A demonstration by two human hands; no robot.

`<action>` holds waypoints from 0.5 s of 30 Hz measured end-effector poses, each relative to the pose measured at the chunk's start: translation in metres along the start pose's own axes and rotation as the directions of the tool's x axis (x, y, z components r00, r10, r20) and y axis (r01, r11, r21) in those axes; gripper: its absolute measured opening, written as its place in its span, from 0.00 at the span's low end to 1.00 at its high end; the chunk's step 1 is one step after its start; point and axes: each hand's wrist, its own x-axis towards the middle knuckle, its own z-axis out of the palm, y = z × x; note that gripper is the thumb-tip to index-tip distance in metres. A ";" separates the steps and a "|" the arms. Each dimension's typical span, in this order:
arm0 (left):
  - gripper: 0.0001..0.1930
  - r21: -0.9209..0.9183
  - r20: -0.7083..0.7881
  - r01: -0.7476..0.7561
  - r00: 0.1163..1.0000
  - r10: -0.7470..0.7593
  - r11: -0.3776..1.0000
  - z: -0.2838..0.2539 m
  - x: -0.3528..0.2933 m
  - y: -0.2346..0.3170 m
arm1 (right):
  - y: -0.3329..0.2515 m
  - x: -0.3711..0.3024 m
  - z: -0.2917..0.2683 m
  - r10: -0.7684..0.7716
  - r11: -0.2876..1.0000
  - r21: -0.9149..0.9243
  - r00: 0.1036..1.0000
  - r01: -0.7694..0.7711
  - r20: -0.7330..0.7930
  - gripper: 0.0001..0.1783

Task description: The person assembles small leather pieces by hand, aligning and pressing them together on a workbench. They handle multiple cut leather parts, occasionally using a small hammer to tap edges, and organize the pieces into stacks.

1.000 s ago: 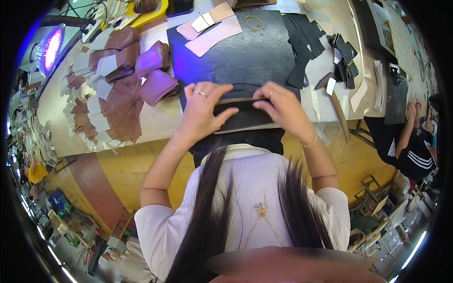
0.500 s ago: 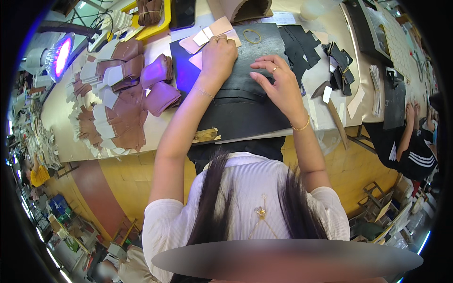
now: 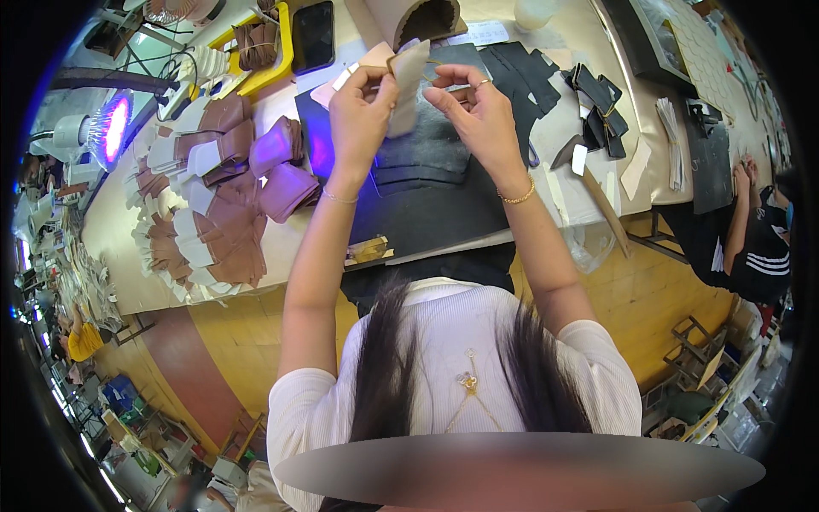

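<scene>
My left hand (image 3: 365, 109) pinches a pale, grey-backed leather piece (image 3: 409, 96) by its edge, holding it raised above the black work mat (image 3: 426, 213). Opposite it, my right hand (image 3: 474, 109) has its thumb and fingers curled together. A thin yellow rubber band (image 3: 432, 63) shows at these fingertips, partly hidden by the leather. Light pink leather pieces (image 3: 375, 56) lie just beyond my left hand. Dark leather panels (image 3: 426, 166) rest on the mat below both hands.
Stacks of brown leather pieces (image 3: 230, 235) fan out on the left under a bright lamp (image 3: 115, 128). On the right lie a hammer (image 3: 597, 192), black cut pieces (image 3: 520, 77) and a banded black bundle (image 3: 601, 107). A phone (image 3: 313, 36) and a yellow tray (image 3: 264, 77) stand at the back.
My left hand has lifted the grey-backed leather piece off the mat. My right hand has moved inward and picked up the rubber band that lay on the mat.
</scene>
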 end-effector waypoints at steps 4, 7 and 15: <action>0.09 -0.038 0.019 -0.085 0.996 0.086 0.996 0.010 -0.026 0.019 | -0.012 -0.001 0.007 -0.130 0.983 0.126 0.989 0.137 -0.067 0.18; 0.09 -0.100 0.020 -0.056 0.998 0.058 0.993 0.012 -0.038 0.028 | -0.016 -0.003 0.007 -0.137 0.979 0.143 0.989 0.143 -0.055 0.14; 0.11 -0.360 -0.031 -0.079 0.997 0.072 0.929 0.017 -0.052 0.037 | -0.011 -0.014 0.002 -0.195 0.977 0.085 0.980 0.198 -0.038 0.06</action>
